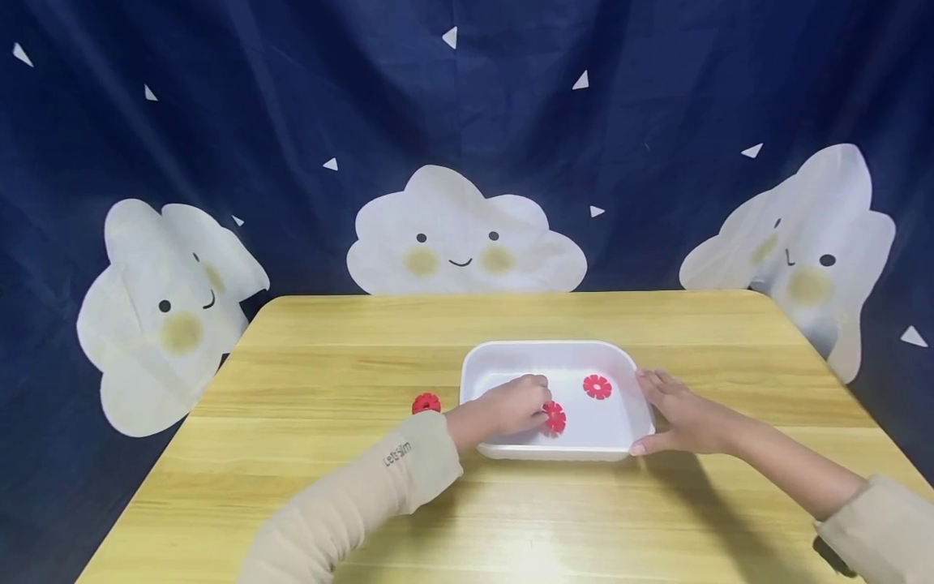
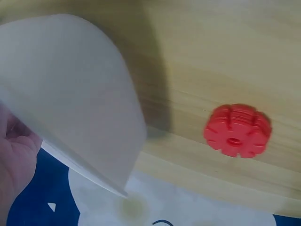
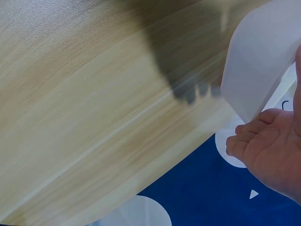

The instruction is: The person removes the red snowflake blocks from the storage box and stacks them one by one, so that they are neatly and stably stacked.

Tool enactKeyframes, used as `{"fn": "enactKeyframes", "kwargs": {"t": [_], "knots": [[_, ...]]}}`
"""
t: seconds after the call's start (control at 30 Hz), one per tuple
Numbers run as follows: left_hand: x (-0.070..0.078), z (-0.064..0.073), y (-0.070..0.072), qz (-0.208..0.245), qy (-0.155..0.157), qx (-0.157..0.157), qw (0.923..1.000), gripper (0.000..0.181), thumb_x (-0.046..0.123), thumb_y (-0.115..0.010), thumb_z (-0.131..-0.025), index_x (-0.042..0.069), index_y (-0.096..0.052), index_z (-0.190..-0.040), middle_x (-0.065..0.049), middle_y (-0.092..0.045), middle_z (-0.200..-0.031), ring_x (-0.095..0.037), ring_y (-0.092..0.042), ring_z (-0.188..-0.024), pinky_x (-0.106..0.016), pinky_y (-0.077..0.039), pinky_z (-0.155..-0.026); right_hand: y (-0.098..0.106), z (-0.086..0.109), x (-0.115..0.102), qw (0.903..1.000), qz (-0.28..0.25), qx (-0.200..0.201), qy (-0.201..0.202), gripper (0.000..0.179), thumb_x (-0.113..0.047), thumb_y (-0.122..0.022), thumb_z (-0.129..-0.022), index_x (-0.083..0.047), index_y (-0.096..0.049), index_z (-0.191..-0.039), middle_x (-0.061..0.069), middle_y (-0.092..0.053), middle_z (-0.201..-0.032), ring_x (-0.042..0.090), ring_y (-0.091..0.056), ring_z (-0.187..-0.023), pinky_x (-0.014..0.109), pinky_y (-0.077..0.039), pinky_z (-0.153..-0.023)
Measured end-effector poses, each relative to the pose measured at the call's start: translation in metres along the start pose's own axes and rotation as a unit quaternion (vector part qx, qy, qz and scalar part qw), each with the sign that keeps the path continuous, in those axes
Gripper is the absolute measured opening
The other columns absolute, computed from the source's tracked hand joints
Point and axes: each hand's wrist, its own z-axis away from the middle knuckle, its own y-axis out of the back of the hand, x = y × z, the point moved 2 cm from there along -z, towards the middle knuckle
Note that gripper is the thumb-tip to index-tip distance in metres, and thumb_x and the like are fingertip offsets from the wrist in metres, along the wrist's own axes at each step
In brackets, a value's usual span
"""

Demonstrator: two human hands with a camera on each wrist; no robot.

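Observation:
A white plastic tray stands on the table. My left hand reaches over its left wall with curled fingers and pinches a red notched snowflake disc, partly covered by the fingertips. Another red disc lies flat on the tray floor, further right. Outside the tray's right end, my right hand rests against the wall, its fingers extended and its thumb by the near corner. A stack of red notched discs sits on the table left of the tray, partly behind the left sleeve in the head view.
The wooden table extends around the tray, with its far edge close to a dark blue curtain printed with white clouds. Shadows of the arms fall on the tabletop.

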Motion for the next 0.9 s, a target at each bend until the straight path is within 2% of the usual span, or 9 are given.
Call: {"fn": "enactKeyframes", "kwargs": {"t": [0.4, 0.7, 0.9], "knots": [[-0.014, 0.024, 0.007, -0.002, -0.013, 0.027, 0.9995, 0.009, 0.010, -0.063, -0.084, 0.002, -0.067, -0.084, -0.006, -0.061, -0.085, -0.013, -0.053, -0.075, -0.018, -0.048, -0.072, -0.001, 0.002, -0.001, 1.0000, -0.007, -0.003, -0.005, 0.109, -0.050, -0.076, -0.067, 0.019, -0.026, -0.135, 0.040, -0.029, -0.139, 0.060, -0.021, -0.127, 0.070, -0.025, -0.099], [-0.024, 0.042, 0.009, 0.026, 0.000, 0.040, 0.9989, 0.011, 0.011, -0.064, -0.085, 0.001, -0.068, -0.089, -0.009, -0.064, -0.092, -0.016, -0.058, -0.084, -0.020, -0.051, -0.082, -0.001, 0.001, 0.000, 0.9999, -0.006, -0.004, -0.008, 0.110, -0.051, -0.075, -0.067, 0.019, -0.025, -0.136, 0.040, -0.028, -0.139, 0.060, -0.021, -0.127, 0.070, -0.025, -0.099], [-0.028, 0.055, 0.016, 0.050, 0.014, 0.058, 0.9970, 0.015, 0.011, -0.065, -0.085, 0.000, -0.068, -0.096, -0.009, -0.063, -0.095, -0.018, -0.057, -0.089, -0.025, -0.051, -0.085, -0.001, 0.000, 0.001, 0.9999, -0.004, -0.004, -0.008, 0.110, -0.050, -0.076, -0.067, 0.019, -0.026, -0.136, 0.040, -0.029, -0.139, 0.060, -0.021, -0.127, 0.070, -0.025, -0.099]]}}
